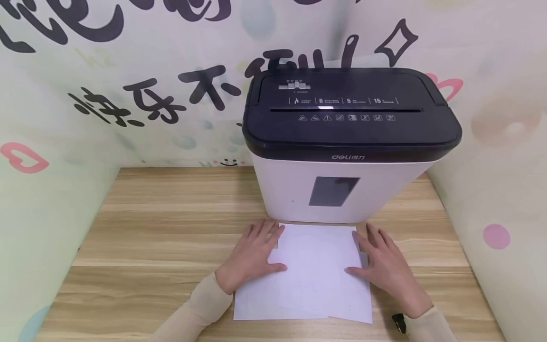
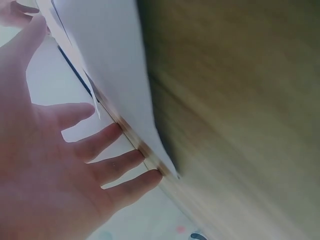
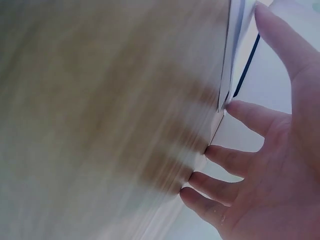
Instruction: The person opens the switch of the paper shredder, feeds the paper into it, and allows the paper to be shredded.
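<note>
Several white paper sheets (image 1: 318,266) lie overlapping on the wooden table, the top one squared toward the shredder. My left hand (image 1: 252,256) is spread along the left side of the paper, thumb and index fingertip at the top sheet's edge. On the opposite side my right hand (image 1: 386,266) lies with its thumb and index fingertip at the right edge. Both hands have fingers extended, also in the wrist views, where the left hand (image 2: 65,145) and right hand (image 3: 270,145) show spread fingers beside the sheets' edges. Neither hand grips anything.
A white paper shredder (image 1: 282,190) with a black top and a feed slot (image 1: 346,110) stands just behind the paper. Printed wall panels (image 1: 171,142) enclose the wooden table (image 1: 149,237) at the back and sides. A small black object (image 1: 399,323) sits by the right cuff.
</note>
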Available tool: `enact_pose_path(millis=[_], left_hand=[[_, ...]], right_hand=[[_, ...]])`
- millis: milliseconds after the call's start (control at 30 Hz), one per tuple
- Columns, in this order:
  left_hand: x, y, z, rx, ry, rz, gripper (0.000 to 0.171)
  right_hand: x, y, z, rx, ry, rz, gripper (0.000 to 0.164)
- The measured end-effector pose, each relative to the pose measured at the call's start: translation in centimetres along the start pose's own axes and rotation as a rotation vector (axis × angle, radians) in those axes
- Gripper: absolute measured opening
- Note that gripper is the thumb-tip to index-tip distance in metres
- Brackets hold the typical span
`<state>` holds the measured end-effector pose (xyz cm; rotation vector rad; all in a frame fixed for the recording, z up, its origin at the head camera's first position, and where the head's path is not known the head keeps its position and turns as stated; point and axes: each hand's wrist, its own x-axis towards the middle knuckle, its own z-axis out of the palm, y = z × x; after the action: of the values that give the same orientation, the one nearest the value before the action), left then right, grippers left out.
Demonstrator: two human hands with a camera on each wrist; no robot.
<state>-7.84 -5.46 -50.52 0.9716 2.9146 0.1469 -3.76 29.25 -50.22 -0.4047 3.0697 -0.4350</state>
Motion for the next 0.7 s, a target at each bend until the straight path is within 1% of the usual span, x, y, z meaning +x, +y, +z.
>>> enact_pose_path(millis=[267,467,700], left_hand=[[-0.21,0.19,0.07,0.012,-0.02,-0.003,0.095],[-0.22,0.17,0.26,0.008,-0.004,0.005,0.09],[-0.17,0.29,0.13,-0.016,-0.01,0.011,0.083]], right_hand=[[-0.09,-0.18,-0.06,-0.017,-0.006,0.008,0.091],[-0.11,-0.21,0.03,-0.012,-0.013,0.01,0.09],[-0.17,-0.2,0.22,0.011,-0.005,-0.006,0.086]])
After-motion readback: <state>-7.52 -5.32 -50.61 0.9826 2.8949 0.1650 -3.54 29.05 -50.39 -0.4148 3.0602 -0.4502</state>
